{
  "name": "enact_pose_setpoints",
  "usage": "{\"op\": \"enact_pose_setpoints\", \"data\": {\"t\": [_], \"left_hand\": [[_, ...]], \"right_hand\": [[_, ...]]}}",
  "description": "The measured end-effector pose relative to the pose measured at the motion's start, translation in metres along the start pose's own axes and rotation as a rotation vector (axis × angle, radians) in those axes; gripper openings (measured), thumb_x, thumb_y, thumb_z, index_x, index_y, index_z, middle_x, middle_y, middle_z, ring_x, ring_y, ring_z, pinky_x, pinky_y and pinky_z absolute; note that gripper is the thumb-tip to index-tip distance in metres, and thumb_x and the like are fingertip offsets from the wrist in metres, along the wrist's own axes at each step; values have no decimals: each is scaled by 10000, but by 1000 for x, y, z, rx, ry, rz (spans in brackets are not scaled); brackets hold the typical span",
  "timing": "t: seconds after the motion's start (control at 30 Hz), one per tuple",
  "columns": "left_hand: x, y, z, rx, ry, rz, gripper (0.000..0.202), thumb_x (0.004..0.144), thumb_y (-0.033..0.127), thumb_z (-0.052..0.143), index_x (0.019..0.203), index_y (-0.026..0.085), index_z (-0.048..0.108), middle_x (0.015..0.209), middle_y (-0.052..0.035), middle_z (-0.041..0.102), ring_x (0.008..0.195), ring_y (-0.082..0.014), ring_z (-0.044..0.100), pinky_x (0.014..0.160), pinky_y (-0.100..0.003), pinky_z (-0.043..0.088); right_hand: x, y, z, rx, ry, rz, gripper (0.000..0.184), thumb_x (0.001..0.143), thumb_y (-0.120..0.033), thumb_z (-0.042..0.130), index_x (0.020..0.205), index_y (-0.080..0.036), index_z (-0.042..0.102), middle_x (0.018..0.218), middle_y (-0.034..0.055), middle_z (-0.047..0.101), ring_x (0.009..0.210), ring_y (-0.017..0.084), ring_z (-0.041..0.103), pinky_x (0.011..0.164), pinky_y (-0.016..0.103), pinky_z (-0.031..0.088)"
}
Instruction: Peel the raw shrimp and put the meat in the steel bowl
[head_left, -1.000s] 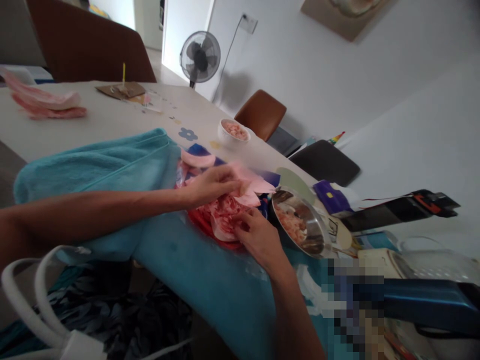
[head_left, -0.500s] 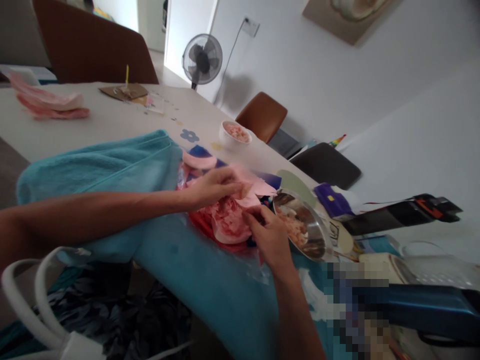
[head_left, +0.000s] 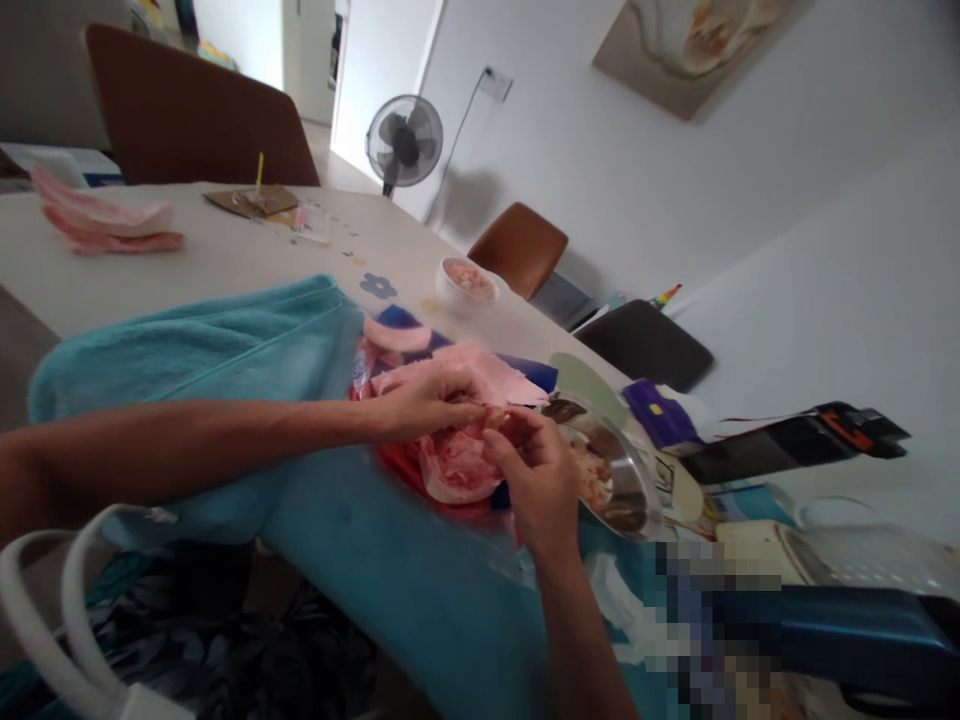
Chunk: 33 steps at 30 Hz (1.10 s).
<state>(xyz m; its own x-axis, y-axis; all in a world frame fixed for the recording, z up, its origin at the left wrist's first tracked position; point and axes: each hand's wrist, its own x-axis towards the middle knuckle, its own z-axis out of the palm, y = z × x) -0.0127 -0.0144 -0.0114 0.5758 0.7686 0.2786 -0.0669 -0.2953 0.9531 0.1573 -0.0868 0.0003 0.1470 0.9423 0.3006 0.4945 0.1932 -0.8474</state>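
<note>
While a bit of pink fruit (head_left: 493, 419) is pinched by the left hand (head_left: 431, 402) and right hand (head_left: 538, 470), both clamped on it, it's being held just over some pink peel (head_left: 459, 472), with a metal bowl (head_left: 631, 482) parked close by.

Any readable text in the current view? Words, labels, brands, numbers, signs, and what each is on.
None legible.
Cream item with a black-outlined mark: too blurred to read.
Purple packet with a yellow patch: no lettering can be made out.
Long black object with an orange mark: mark too blurred to call a letter or logo.
Clear-and-red plastic wrapping under the pink pieces: faint pale marking, too small to read.
</note>
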Motion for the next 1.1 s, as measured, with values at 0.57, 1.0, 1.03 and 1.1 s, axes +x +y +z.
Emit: {"op": "enact_pose_setpoints", "data": {"t": [0.57,1.0,1.03,1.1], "left_hand": [[0,2,-4,218,-140,-8,297,869,396,593,714,142,592,629,14,527,577,-95,459,476,-198,311],[-3,17,-5,-791,-359,-344,238,761,276,788,695,137,606,570,38,517,500,-58,468,435,-149,408],[-3,16,-5,-839,-369,-361,226,766,268,788,704,133,618,575,33,530,510,-59,482,443,-146,422],[-2,14,-4,-894,-366,-387,205,776,255,785,723,127,634,587,24,557,527,-63,511,466,-149,452]], "right_hand": [[-5,-6,8,-188,18,-112,136,753,-237,581,882,-215,618,765,-13,643,631,120,580,595,253,496],[-4,-16,10,592,-83,269,165,652,-251,624,793,-224,541,537,-84,531,452,89,492,449,213,441],[-4,-17,11,645,-81,286,161,653,-250,624,787,-225,539,536,-84,526,457,89,493,449,211,444],[-4,-18,12,712,-84,311,137,663,-261,621,763,-226,535,529,-82,509,457,87,481,437,206,442]]}}
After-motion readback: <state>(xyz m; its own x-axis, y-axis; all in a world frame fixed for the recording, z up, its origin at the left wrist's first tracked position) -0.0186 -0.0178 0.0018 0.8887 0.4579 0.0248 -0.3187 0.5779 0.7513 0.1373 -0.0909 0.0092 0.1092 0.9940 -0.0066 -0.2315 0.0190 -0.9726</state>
